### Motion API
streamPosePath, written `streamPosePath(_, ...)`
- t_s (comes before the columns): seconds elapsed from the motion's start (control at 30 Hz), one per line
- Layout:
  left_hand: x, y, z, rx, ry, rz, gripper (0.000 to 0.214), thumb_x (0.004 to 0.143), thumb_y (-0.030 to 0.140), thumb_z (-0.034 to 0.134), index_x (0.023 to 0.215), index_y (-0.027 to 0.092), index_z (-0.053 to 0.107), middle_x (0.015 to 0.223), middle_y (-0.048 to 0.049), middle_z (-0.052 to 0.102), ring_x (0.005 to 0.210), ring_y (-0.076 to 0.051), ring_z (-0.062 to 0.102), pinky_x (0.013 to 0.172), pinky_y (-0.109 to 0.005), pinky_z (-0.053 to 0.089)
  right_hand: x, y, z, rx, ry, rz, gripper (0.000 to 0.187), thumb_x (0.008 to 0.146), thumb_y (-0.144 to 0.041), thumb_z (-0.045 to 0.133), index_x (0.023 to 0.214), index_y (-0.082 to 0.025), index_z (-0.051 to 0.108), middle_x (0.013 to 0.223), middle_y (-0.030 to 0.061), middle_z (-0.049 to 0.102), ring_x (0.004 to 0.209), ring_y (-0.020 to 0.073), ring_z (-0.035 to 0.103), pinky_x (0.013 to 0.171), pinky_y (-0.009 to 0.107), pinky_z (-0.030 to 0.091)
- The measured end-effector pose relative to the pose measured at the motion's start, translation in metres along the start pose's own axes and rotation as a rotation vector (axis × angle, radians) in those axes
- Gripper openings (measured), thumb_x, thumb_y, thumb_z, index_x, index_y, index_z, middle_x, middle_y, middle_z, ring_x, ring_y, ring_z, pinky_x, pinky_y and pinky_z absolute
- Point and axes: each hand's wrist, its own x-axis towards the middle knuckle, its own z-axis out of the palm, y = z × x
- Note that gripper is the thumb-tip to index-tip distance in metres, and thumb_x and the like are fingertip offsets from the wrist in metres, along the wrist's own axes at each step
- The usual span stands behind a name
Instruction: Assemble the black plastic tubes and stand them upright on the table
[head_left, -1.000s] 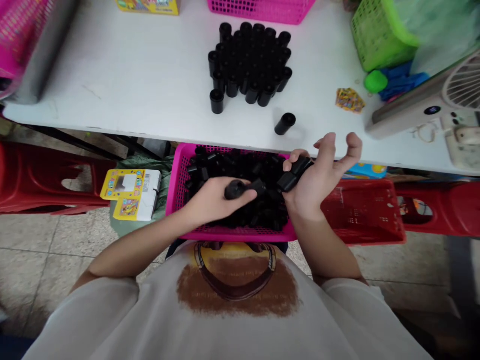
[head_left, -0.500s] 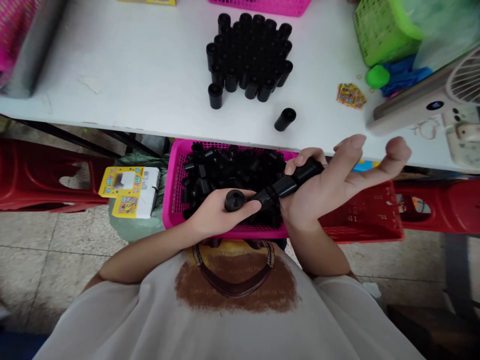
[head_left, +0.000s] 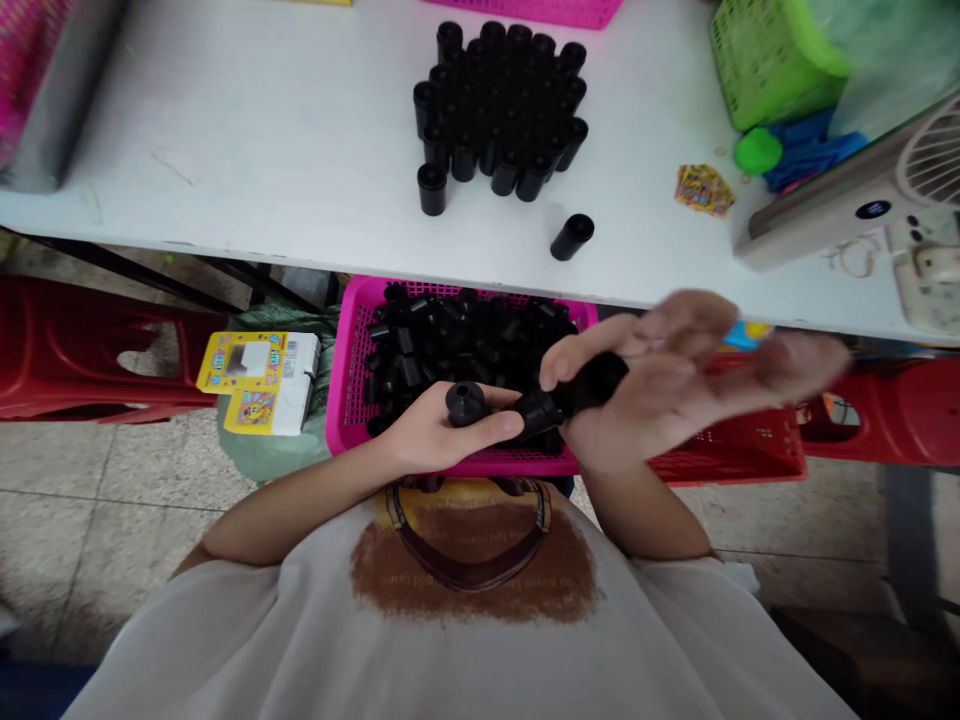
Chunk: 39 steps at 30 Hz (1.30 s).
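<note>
In my left hand point(head_left: 431, 435), closed over the pink basket point(head_left: 341, 375), is a black plastic tube point(head_left: 534, 415) pinched under the thumb. A second black piece with a round, holed end point(head_left: 466, 403) pokes up between its thumb and fingers. My right hand point(head_left: 652, 400) is smeared by motion. It grips a dark cylinder point(head_left: 596, 382) between thumb and palm, while the other fingers stretch out to the right. That cylinder lies in line with the left hand's tube; whether they are joined cannot be made out. Many loose black parts point(head_left: 442, 325) fill the basket below.
Black cylinders point(head_left: 502, 110) stand grouped on the white table point(head_left: 262, 130), with a single cylinder point(head_left: 572, 237) nearer the edge. At the right are a portable fan point(head_left: 840, 190) and a green basket point(head_left: 772, 70). A red crate point(head_left: 765, 430) and a yellow box point(head_left: 262, 385) flank the pink basket.
My right hand has turned and lowered slightly, its fingers swinging down and to the right, with the dark cylinder tilting along. The left hand has barely moved.
</note>
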Motion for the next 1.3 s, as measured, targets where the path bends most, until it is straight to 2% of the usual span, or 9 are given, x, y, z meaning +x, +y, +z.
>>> streamPosePath(0.1,-0.001,0.0,-0.003,-0.017,0.076,0.04,0.061,0.088,0.071,0.072,0.121,0.021,0.084,0.106,-0.0065,0.084,0.093,-0.025,0.076,0.087,-0.034,0.062,0.017,-0.003,-0.007,0.144,0.312,-0.494,0.015,0.108,-0.049,0.058,0.122,-0.046,0.055,0.104,-0.0042,0.051,0.053,0.005,0.047,0.046,0.02,0.048)
streamPosePath(0.17,-0.001,0.0,-0.006,-0.032,0.124,0.053,0.065,0.087,0.076,0.07,0.12,0.021,0.084,0.11,-0.0067,0.084,0.097,-0.025,0.076,0.09,-0.034,0.061,0.023,-0.006,-0.016,0.115,0.345,-0.574,0.014,0.112,-0.043,0.052,0.118,-0.04,0.065,0.105,-0.0039,0.055,0.052,0.0036,0.048,0.044,0.017,0.042)
streamPosePath(0.33,0.001,-0.002,-0.014,-0.064,0.178,0.109,0.063,0.09,0.077,0.067,0.114,0.02,0.084,0.092,-0.0055,0.08,0.087,-0.022,0.072,0.085,-0.034,0.059,0.004,-0.007,-0.031,-0.326,-0.52,-0.428,0.035,0.11,-0.047,0.055,0.14,-0.033,0.067,0.14,0.0056,0.069,0.114,0.0239,0.074,0.075,0.033,0.065)
streamPosePath(0.4,0.004,-0.004,-0.018,-0.069,0.188,0.147,0.057,0.093,0.072,0.067,0.112,0.02,0.082,0.08,-0.003,0.073,0.08,-0.019,0.068,0.081,-0.032,0.057,0.002,-0.006,-0.029,-0.382,-0.657,-0.443,0.038,0.108,-0.041,0.062,0.145,-0.031,0.063,0.14,0.0064,0.071,0.127,0.026,0.07,0.084,0.035,0.066)
streamPosePath(0.63,0.006,-0.008,-0.043,-0.131,0.392,0.194,0.046,0.088,0.064,0.078,0.1,0.022,0.064,0.076,0.004,0.05,0.066,-0.011,0.046,0.062,-0.026,0.039,0.082,0.024,-0.03,-0.793,-0.43,-0.532,0.026,0.103,-0.038,0.07,0.127,-0.029,0.073,0.131,0.0072,0.074,0.128,0.0344,0.063,0.097,0.049,0.061)
streamPosePath(0.77,-0.003,-0.008,-0.05,-0.024,0.273,0.156,0.054,0.087,0.071,0.074,0.086,0.021,0.056,0.084,0.0009,0.053,0.072,-0.013,0.049,0.066,-0.027,0.041,0.125,0.046,-0.035,-0.873,-0.477,-0.543,0.028,0.1,-0.036,0.075,0.126,-0.026,0.073,0.14,0.0092,0.069,0.131,0.0366,0.057,0.086,0.043,0.061)
streamPosePath(0.97,-0.015,-0.024,-0.06,-0.219,0.334,0.1,0.048,0.088,0.068,0.07,0.099,0.025,0.052,0.073,0.0028,0.062,0.066,-0.017,0.056,0.064,-0.03,0.046,0.087,0.023,-0.02,-1.005,-0.404,-0.547,0.033,0.105,-0.04,0.067,0.134,-0.025,0.071,0.141,0.0124,0.067,0.126,0.0347,0.059,0.086,0.042,0.056)
streamPosePath(1.1,-0.023,-0.023,-0.075,-0.15,0.407,0.169,0.037,0.096,0.061,0.061,0.093,0.025,0.05,0.057,0.0048,0.059,0.057,-0.018,0.059,0.065,-0.032,0.05,0.046,0.02,0.009,-1.07,-0.824,-0.388,0.028,0.111,-0.034,0.053,0.118,-0.022,0.077,0.117,0.0081,0.077,0.11,0.0271,0.07,0.079,0.036,0.054)
streamPosePath(1.3,-0.025,-0.015,-0.074,-0.161,0.392,0.13,0.032,0.087,0.035,0.083,0.095,0.022,0.054,0.09,-0.0015,0.076,0.06,-0.015,0.07,0.06,-0.03,0.055,0.046,0.039,0.041,-1.206,-1.242,-0.286,0.043,0.109,-0.026,0.054,0.151,-0.022,0.061,0.141,0.0112,0.068,0.117,0.0316,0.069,0.073,0.035,0.053)
